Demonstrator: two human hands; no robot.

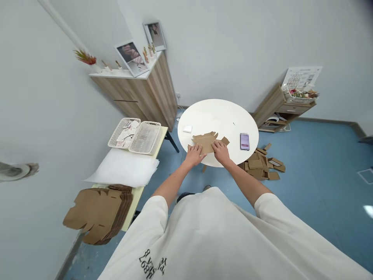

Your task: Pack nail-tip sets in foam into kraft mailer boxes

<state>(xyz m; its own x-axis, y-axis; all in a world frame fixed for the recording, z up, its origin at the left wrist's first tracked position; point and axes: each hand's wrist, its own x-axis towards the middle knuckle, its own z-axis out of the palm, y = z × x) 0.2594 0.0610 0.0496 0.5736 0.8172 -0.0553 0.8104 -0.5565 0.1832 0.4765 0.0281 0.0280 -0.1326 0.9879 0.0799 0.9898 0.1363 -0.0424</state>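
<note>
A brown cardboard box blank [206, 140], partly folded with its flaps sticking out, lies at the near side of the round white table [217, 111]. My left hand [194, 154] grips its left near edge, fingers over the top and thumb toward the middle. At the right near edge my right hand [220, 151] holds the same cardboard, fingers bent over it. The underside of the blank and parts of both thumbs are hidden. A small white packet [187, 128] sits left of the cardboard, and a phone [244, 141] with a lit screen lies to the right.
On the left side table stand two white baskets [145, 137], one holding papers, by white sheets [125, 167] and stacked flat cardboard blanks [96, 210]. Folded boxes [258, 165] lie on the floor at right. A wooden cabinet [140, 91] and a small shelf [274, 105] stand behind.
</note>
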